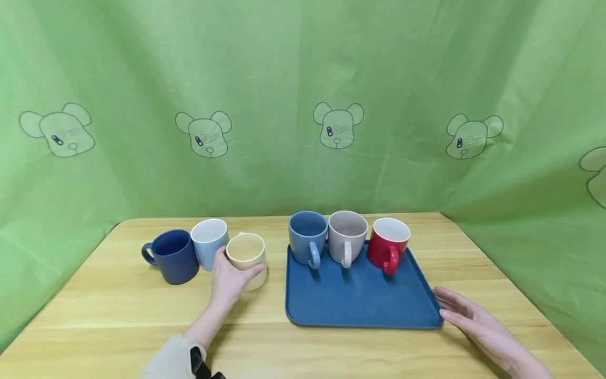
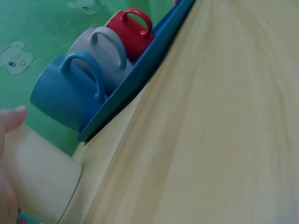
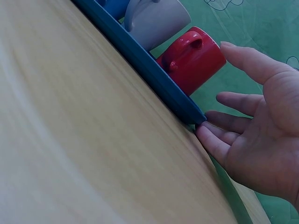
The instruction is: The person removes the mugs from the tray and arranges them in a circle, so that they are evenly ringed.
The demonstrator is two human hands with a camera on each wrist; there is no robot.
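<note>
My left hand [image 1: 229,279] grips a cream mug [image 1: 254,276] by its body, thumb on the near side; the mug's handle points away at the back. In the left wrist view the base of the cream mug [image 2: 42,172] appears at or close to the tabletop. A light blue mug [image 1: 208,252] and a dark blue mug [image 1: 177,263] stand just left of it. My right hand [image 1: 478,321] is at the right edge of the blue tray [image 1: 360,305], fingers loosely extended. Its lower fingertips touch the tray's rim [image 3: 187,112] in the right wrist view.
Along the back of the tray stand a blue mug [image 1: 303,245], a pale grey mug [image 1: 338,247] and a red mug [image 1: 381,252], handles toward me. Everything is on a wooden table [image 1: 118,316]. A green curtain [image 1: 270,105] hangs behind and along both sides.
</note>
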